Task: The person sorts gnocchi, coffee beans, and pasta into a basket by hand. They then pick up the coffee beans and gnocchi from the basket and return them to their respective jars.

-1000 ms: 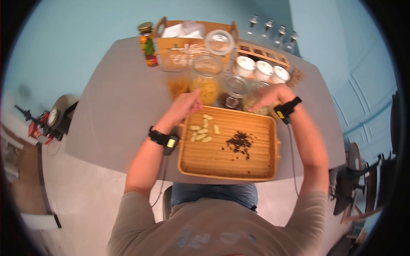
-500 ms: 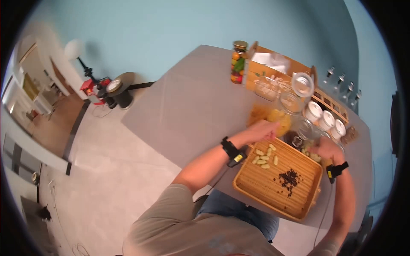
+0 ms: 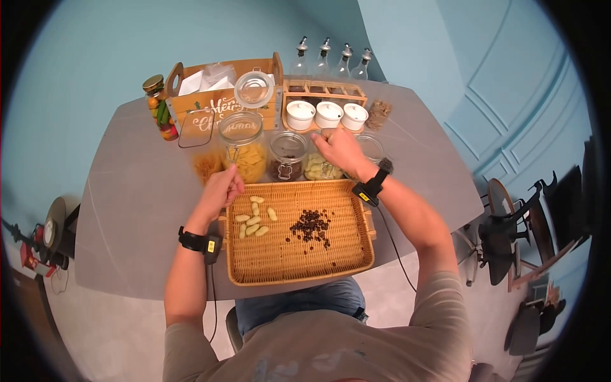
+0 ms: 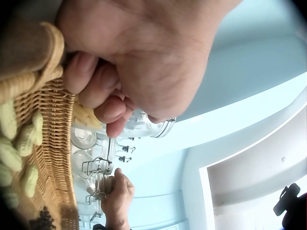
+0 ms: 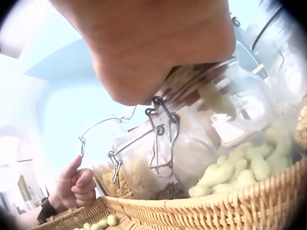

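A glass clip jar of peanuts stands behind the woven tray. Over its mouth is my right hand, back up, fingertips mostly hidden. A peanut shows in the jar's neck just under that hand in the right wrist view; it appears to be in the fingers' grip. My left hand is near the tray's back left corner, fingers loosely curled around nothing, thumb raised. Several peanuts lie at the tray's left. Scattered dark beans lie right of them.
Beside the peanut jar stand a jar of dark beans and a taller pasta jar with its lid raised. Behind are white lidded pots, a wooden crate, pour-spout bottles and a tall colourful jar.
The head view swung left, then back. My right hand stays at the peanut jar, and the left stays by the tray's back left corner. The peanuts and beans in the tray look the same.
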Demonstrator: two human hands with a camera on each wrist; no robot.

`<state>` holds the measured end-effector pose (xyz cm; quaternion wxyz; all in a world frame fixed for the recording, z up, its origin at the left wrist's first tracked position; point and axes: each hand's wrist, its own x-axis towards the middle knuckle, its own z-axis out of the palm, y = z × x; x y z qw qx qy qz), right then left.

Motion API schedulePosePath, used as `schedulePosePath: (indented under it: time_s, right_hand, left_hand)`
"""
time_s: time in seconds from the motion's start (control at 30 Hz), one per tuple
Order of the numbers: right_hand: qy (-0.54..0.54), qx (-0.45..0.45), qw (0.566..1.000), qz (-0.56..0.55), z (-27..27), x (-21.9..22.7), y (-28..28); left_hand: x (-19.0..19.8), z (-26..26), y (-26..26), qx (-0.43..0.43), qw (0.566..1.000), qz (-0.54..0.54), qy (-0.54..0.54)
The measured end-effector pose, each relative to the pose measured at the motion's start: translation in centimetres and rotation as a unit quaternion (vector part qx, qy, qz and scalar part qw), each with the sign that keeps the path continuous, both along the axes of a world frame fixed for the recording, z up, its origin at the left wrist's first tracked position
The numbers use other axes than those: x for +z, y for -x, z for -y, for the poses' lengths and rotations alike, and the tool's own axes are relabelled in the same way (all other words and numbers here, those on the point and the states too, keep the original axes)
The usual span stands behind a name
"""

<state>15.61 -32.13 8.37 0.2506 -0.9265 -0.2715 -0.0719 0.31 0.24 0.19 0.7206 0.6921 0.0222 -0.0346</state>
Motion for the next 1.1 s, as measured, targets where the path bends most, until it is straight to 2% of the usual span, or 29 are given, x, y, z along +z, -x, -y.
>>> schedulePosePath:
  time_s: [0.13,0.17,0.27,0.37,0.47,0.57,0.67,0.7,0.77,0.87,0.97,1.03,1.1]
  right_hand:
    - [-0.049,-0.010,0.999,0.014,0.1,1.1,-1.4]
    - [-0.105,0.001,0.992,0.063,-0.3,1.1,-1.4]
    - [-0.105,0.040,0.993,-0.027,-1.6,3.5,1.1]
    - [-0.018,0.150,0.980,-0.132,-4.7,3.4,5.5]
    - [0.101,0.246,0.938,-0.222,-8.4,0.9,8.7]
    - [0.138,0.295,0.918,-0.225,-11.2,-3.3,9.9]
    - [0.092,0.312,0.907,-0.269,-12.9,-3.5,10.4]
    - [0.087,0.302,0.892,-0.324,-13.0,-3.0,10.4]
    - [0.080,0.277,0.855,-0.431,-12.8,0.9,10.9]
    - [0.053,0.353,0.876,-0.324,-11.3,0.1,9.1]
    - [0.025,0.398,0.880,-0.257,-8.5,3.1,7.5]
    - [-0.010,0.353,0.914,-0.200,-6.1,4.8,6.5]
    - [0.067,0.164,0.973,-0.149,-4.8,7.6,6.3]
  left_hand:
    - [-0.3,-0.1,0.2,0.002,1.000,0.016,-0.015]
    - [-0.2,0.0,0.2,0.005,0.999,0.024,-0.023]
    - [-0.2,0.2,0.2,0.005,0.998,0.046,-0.034]
    - [-0.3,0.0,0.2,-0.002,0.999,0.044,-0.024]
    - [-0.1,0.0,0.3,-0.006,0.999,0.037,-0.014]
    - [-0.1,-0.1,0.3,-0.012,1.000,0.025,-0.008]
    - [0.1,-0.1,0.4,-0.016,1.000,0.026,-0.001]
    - [0.0,-0.1,0.3,-0.012,1.000,0.023,0.004]
    - [-0.3,-0.1,0.1,-0.004,1.000,0.020,0.015]
    - [-0.3,0.1,0.3,-0.005,0.999,0.034,-0.011]
    - [-0.9,-0.3,-0.2,-0.020,0.999,0.026,-0.005]
    - [-0.6,-0.3,0.0,-0.015,1.000,0.017,-0.001]
    - [-0.4,-0.2,0.1,-0.011,1.000,0.012,0.001]
